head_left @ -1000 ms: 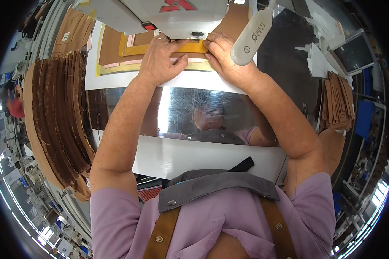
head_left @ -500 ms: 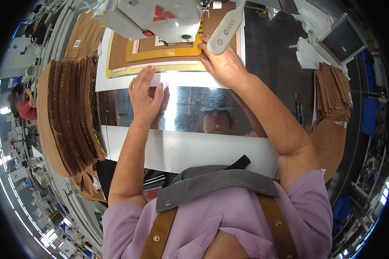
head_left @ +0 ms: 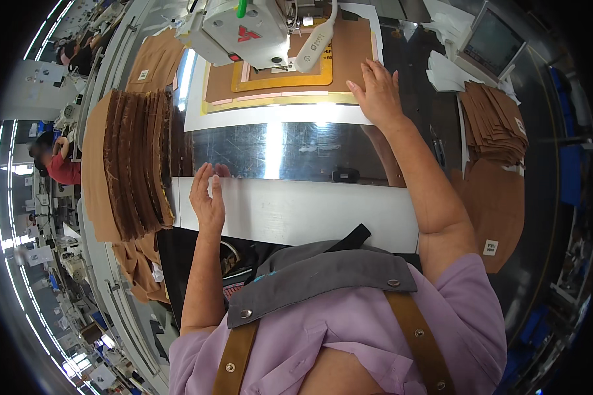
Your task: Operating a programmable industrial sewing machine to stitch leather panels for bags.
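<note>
Both my hands are empty. My right hand (head_left: 379, 97) is open, fingers spread at the right edge of a white template board (head_left: 243, 120). On that board lies a brown fabric panel (head_left: 350, 62) with pale yellow and pink strips along its border. A flat yellow frame (head_left: 283, 83) rests on the fabric, partly hidden under the white sewing machine head (head_left: 243, 33). My left hand (head_left: 207, 203), also open with fingers stretched out, is over the front edge of the shiny metal plate (head_left: 230, 148), apart from the board.
A white wand-shaped lamp (head_left: 317, 45) hangs by the machine head. Thick brown fabric stacks (head_left: 128, 164) stand at left; more brown pieces (head_left: 494, 122) lie at right below a screen (head_left: 491, 41). Black-handled tools (head_left: 437, 146) lie nearby. Another person (head_left: 64, 164) sits far left.
My left hand has drawn back toward me, off the board's front edge. My right hand has left the yellow frame and shifted right to the board's edge. The view has shifted slightly.
</note>
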`<state>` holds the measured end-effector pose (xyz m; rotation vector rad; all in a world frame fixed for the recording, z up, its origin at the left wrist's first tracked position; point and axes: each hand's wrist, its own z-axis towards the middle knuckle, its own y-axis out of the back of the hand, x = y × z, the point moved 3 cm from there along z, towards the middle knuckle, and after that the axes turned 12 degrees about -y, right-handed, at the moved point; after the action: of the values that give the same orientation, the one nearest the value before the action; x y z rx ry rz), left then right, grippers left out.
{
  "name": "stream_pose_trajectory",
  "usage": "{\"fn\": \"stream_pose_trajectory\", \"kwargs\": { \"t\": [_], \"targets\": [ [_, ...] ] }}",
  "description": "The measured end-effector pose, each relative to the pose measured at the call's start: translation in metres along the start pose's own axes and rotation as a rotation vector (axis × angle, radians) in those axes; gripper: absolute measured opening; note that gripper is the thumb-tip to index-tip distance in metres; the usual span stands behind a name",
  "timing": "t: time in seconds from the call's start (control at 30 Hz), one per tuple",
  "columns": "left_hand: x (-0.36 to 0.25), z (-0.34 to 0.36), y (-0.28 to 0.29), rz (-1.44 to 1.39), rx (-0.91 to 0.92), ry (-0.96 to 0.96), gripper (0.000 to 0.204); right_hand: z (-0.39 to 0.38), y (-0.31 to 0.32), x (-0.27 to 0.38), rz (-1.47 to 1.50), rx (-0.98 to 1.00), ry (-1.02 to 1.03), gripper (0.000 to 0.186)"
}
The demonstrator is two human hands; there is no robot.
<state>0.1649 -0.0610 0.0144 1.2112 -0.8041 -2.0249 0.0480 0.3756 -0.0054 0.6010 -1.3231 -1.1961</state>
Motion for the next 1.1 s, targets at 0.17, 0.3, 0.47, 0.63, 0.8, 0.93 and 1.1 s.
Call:
{"fn": "stream_pose_trajectory", "kwargs": {
  "t": [0.17,0.3,0.47,0.63,0.8,0.93,1.1],
  "targets": [
    [-0.006,0.055,-0.018,0.02,0.005,-0.089,0.047,0.004,0.006,-0.039,-0.155,-0.057,-0.133,0.065],
    [0.006,0.108,-0.049,0.113,0.043,-0.077,0.056,0.001,0.014,-0.055,-0.256,0.007,-0.23,0.067],
    [0.006,0.157,-0.098,0.339,0.152,-0.097,0.063,0.0,0.02,-0.058,-0.292,0.021,-0.277,0.065],
    [0.008,0.182,-0.126,0.421,0.17,-0.053,0.06,0.0,0.02,-0.046,-0.274,-0.03,-0.275,0.047],
    [-0.003,0.203,-0.124,0.431,0.161,-0.184,0.043,0.008,0.028,-0.035,0.041,0.01,-0.478,0.028],
    [-0.006,0.217,-0.113,0.355,0.11,-0.094,0.032,0.013,0.013,-0.036,0.086,-0.114,-0.445,0.018],
    [-0.009,0.19,-0.088,0.2,0.244,-0.157,0.036,-0.01,0.047,-0.051,0.152,-0.108,-0.456,0.019]
  ]
}}
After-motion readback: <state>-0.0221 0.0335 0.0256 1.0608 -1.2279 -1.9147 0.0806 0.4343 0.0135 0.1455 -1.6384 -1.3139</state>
